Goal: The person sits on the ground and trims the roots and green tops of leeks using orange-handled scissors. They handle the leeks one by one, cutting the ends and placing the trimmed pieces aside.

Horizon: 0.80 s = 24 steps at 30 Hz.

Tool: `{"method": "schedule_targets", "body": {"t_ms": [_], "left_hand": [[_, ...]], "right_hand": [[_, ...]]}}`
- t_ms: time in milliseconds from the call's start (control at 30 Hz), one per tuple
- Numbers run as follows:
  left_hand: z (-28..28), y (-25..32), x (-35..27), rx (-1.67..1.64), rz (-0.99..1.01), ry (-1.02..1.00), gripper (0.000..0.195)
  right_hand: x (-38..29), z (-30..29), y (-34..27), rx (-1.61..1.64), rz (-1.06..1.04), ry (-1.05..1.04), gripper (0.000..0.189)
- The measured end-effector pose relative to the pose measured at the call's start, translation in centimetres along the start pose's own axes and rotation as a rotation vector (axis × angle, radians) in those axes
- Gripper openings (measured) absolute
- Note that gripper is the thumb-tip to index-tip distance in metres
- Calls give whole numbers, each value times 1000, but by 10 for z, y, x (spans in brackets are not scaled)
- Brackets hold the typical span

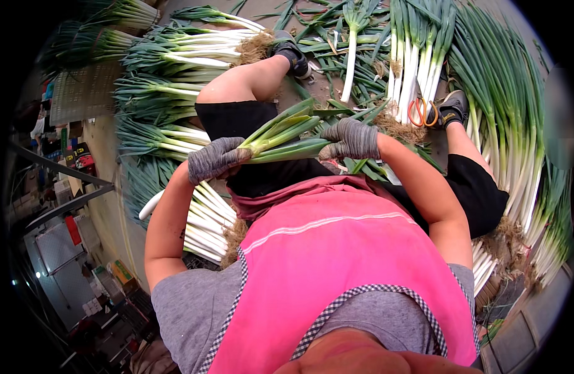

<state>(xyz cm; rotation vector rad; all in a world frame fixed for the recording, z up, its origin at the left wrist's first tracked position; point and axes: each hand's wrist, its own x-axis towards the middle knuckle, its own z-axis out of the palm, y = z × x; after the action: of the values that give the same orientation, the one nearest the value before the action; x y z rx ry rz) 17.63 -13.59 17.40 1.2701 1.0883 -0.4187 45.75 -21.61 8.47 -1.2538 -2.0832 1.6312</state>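
My left hand [217, 159], in a grey knit glove, grips a large green onion [280, 128] where its leaves fan out, above my lap. A white stalk end [151, 204] pokes out beyond my left forearm, probably of the same onion. In my right hand [351, 138], also gloved, the fingers are closed on a long green leaf [296, 150] that stretches across from the left hand. Orange-handled scissors [422, 112] lie beyond my right hand, against a group of rooted green onions [408, 70]. Their blades are mostly hidden among the stalks.
Trimmed green onions [174, 93] lie in bunches on my left. Long untrimmed ones [502, 117] are heaped on my right. Loose leaves [333, 56] litter the ground between my shoes, with one onion [351, 61] on them. A pale plastic crate [83, 91] stands far left.
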Motion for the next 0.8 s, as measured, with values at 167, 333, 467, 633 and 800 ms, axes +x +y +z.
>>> {"method": "schedule_targets", "body": {"t_ms": [167, 333, 467, 633, 800], "left_hand": [[15, 8, -2, -185, 142, -32, 44], [38, 34, -2, -306, 215, -16, 51], [19, 9, 13, -547, 154, -64, 55], [20, -3, 37, -870, 250, -426, 56], [36, 13, 47, -892, 218, -539, 57]], "right_hand": [[-31, 1, -5, 349, -238, 401, 36], [-42, -18, 58, 1423, -494, 730, 24], [-109, -81, 173, 969, -98, 1022, 23], [-21, -30, 69, -284, 83, 1156, 73], [30, -12, 6, 364, -358, 834, 68]]}}
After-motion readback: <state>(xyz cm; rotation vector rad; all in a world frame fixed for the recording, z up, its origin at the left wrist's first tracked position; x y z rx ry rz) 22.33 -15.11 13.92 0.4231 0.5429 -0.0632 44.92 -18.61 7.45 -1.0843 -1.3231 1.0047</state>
